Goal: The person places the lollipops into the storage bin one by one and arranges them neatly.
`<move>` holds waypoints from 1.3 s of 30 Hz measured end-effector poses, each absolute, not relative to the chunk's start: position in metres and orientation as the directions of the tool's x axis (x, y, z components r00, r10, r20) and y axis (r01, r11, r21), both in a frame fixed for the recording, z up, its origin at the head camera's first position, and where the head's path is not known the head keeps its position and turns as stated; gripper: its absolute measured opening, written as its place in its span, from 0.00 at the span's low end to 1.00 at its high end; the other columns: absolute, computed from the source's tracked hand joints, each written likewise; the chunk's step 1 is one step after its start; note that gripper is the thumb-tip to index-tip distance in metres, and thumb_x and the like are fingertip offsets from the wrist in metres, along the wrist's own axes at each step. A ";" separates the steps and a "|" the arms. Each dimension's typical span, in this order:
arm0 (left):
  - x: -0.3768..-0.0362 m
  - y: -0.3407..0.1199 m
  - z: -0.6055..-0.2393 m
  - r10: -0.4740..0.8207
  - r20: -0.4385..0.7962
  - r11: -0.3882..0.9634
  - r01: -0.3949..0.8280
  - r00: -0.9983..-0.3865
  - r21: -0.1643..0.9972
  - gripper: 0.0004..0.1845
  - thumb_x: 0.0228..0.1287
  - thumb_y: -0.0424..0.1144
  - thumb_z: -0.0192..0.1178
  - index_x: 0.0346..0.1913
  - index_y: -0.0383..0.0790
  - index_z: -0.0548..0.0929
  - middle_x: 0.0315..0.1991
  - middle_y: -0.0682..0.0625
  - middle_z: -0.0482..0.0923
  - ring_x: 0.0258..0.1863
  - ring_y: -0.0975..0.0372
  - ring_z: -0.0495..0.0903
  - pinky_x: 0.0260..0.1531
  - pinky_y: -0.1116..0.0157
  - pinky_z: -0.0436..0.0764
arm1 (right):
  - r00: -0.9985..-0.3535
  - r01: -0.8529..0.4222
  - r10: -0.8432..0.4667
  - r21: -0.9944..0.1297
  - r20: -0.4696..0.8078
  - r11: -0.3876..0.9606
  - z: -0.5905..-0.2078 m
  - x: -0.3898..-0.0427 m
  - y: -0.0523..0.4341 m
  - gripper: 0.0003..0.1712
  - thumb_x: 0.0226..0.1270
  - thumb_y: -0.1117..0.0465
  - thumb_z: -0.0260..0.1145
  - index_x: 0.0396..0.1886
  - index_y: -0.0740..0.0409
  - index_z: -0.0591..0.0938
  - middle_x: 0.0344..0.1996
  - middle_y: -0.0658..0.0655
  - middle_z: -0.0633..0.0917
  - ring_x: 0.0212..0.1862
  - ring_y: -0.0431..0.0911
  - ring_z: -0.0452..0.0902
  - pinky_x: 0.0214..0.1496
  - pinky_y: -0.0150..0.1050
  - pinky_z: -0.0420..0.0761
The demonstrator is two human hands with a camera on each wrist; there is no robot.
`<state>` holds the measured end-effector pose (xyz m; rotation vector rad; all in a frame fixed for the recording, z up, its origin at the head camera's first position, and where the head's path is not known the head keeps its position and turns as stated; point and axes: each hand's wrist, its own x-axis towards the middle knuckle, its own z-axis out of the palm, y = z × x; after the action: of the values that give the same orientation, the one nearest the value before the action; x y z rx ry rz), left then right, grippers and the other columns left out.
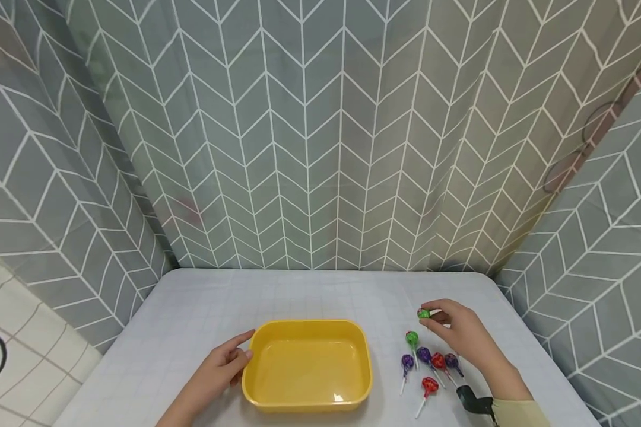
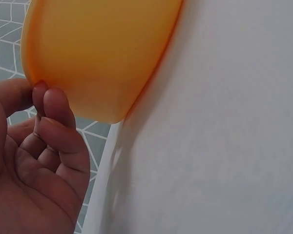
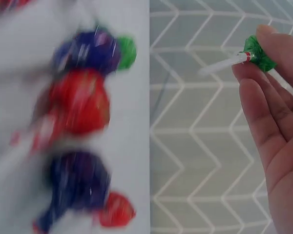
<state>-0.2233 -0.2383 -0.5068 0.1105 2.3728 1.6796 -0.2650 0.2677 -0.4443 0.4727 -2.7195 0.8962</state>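
Note:
A yellow tray [image 1: 307,409] stands on the white-covered table, its inside bare. At its left side, my left hand [image 1: 216,370] grips the rim; in the left wrist view the curled fingers of the left hand [image 2: 44,151] meet the tray wall [image 2: 102,63]. To the right, my right hand [image 1: 462,332] pinches a green lollipop [image 1: 423,313] by its wrapped head, above the table. Its white stick [image 3: 219,66] points away from the fingers in the right wrist view. Below that hand lie a green lollipop [image 1: 412,339], a red lollipop [image 1: 430,386] and a purple lollipop [image 1: 407,362].
More lollipops cluster near the right wrist, among them a red one [image 1: 438,360] and a purple one [image 1: 451,360]. A black device [image 1: 472,402] sits at the right wrist. Patterned grey curtains [image 1: 320,148] enclose the table [image 1: 203,302] at the back and sides.

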 end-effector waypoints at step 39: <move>-0.223 -0.237 -0.511 0.172 -0.160 0.321 -0.098 -0.972 0.942 0.34 0.70 0.53 0.60 0.73 0.41 0.67 0.28 0.45 0.77 0.24 0.56 0.75 0.24 0.65 0.77 | -0.796 -0.526 -0.589 -0.638 0.137 0.562 -0.413 -0.283 0.125 0.13 0.65 0.57 0.71 0.49 0.52 0.85 0.38 0.42 0.84 0.38 0.37 0.80 0.41 0.30 0.80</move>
<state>-0.2226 -0.2370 -0.5107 0.0673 2.3567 1.7048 -0.2834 0.1247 -0.4132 1.0219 -2.8573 1.1172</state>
